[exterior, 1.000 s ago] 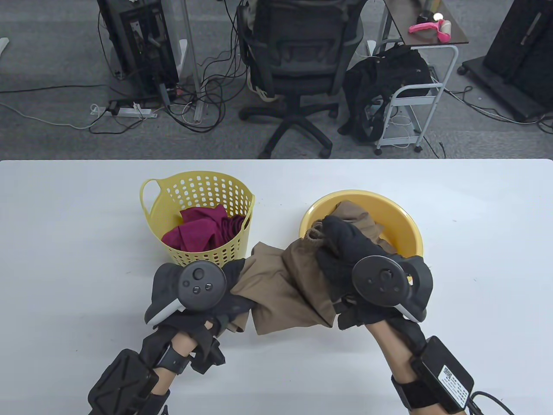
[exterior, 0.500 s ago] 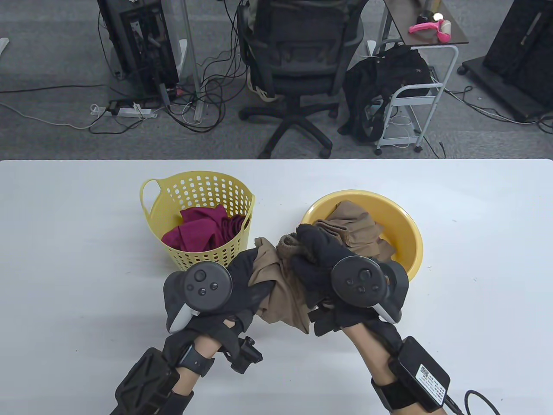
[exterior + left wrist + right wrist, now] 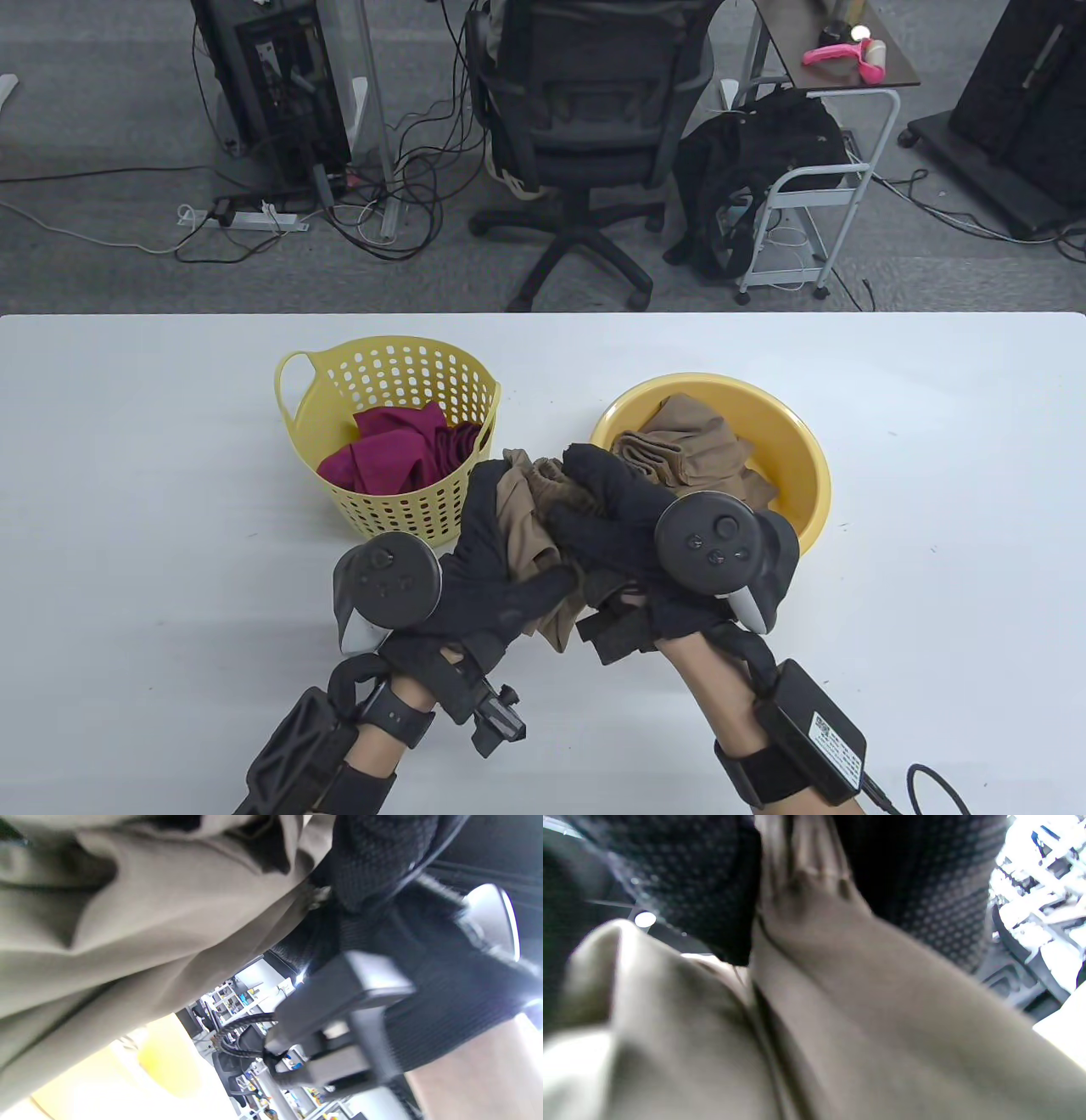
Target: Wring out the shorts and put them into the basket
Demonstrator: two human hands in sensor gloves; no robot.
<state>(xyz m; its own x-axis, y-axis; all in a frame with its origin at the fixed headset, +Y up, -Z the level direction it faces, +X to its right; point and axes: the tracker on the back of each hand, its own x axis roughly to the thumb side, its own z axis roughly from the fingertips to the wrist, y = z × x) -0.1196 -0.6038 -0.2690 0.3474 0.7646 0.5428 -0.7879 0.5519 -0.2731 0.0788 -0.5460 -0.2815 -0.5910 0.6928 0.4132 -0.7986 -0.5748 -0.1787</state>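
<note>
On the white tabletop (image 3: 127, 509), the yellow perforated plastic basket (image 3: 399, 501) sits left of the round yellow plastic basin (image 3: 802, 458). In front of them (between the two), both hands meet: left hand (image 3: 492, 586) beside right hand (image 3: 628, 535), tan bunched fabric shorts (image 3: 522, 526) between them.

basket (image 3: 386, 509): just left-front of hands, mouth open on top, maroon cloth (image 3: 390, 458) fills the bottom
basin (image 3: 797, 458): just right of hands, tan cloth (image 3: 687, 450) inside, mouth open
gap basket-basin: taken up by left hand (image 3: 488, 586), right hand (image 3: 628, 531) and shorts (image 3: 522, 518)
worktop (image 3: 127, 526): bare far left, far right, back strip and front edge
wrist views: blocked by shorts
</note>
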